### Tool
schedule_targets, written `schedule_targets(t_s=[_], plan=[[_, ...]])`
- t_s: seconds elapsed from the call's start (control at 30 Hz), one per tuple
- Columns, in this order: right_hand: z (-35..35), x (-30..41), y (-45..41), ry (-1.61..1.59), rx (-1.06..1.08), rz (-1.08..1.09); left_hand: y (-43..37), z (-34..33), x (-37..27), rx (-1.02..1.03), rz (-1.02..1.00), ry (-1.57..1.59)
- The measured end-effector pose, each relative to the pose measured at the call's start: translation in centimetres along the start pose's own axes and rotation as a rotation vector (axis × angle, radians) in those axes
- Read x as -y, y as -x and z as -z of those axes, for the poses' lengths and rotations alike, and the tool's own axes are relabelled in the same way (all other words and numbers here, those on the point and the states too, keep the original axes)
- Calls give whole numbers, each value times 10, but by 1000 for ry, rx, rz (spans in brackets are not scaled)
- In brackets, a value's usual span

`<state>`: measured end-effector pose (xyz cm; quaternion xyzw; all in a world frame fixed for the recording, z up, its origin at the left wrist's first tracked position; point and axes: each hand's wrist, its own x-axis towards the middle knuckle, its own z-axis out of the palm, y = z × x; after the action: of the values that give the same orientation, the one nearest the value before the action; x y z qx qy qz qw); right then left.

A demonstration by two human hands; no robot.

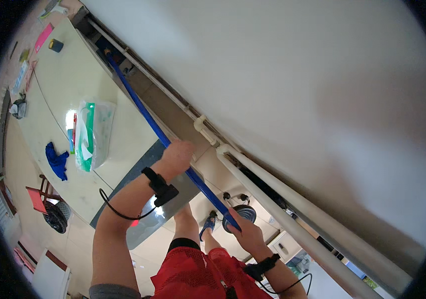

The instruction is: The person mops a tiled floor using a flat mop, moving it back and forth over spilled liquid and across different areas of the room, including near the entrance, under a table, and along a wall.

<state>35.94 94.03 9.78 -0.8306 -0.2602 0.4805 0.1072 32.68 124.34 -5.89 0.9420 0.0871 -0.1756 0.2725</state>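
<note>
A long blue pole [138,102] slants down from the upper left into the gap between the table and the wall. My left hand [177,157] grips its middle beside the table's dark grey end. Its near end is held in my right hand [246,230], above a round dark stool. The pole's far end reaches a dark shape low in the gap, too small to make out. Both wrists wear black straps with cables.
White pipes [280,216] run along the wall [291,93]. On the pale table [74,78] lie a clear plastic bag with green edging [95,136], a crumpled blue cloth [56,160] and a small dark roll [56,45]. A round stool [243,215] stands near my feet.
</note>
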Motion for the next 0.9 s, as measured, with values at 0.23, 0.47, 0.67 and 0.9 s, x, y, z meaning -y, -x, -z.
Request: schedule_targets(t_s=[0.23,0.47,0.67,0.9], plan=[[20,-58,90,161,75,-213,1,-37,-33,102,-51,329],[51,-137,217,155,17,-367,-33,-92,-56,27,-38,626],[88,-135,322,261,93,-596,-108,-181,-54,264,-163,441],[86,-135,383,262,52,-798,-161,-207,-71,616,-297,56]])
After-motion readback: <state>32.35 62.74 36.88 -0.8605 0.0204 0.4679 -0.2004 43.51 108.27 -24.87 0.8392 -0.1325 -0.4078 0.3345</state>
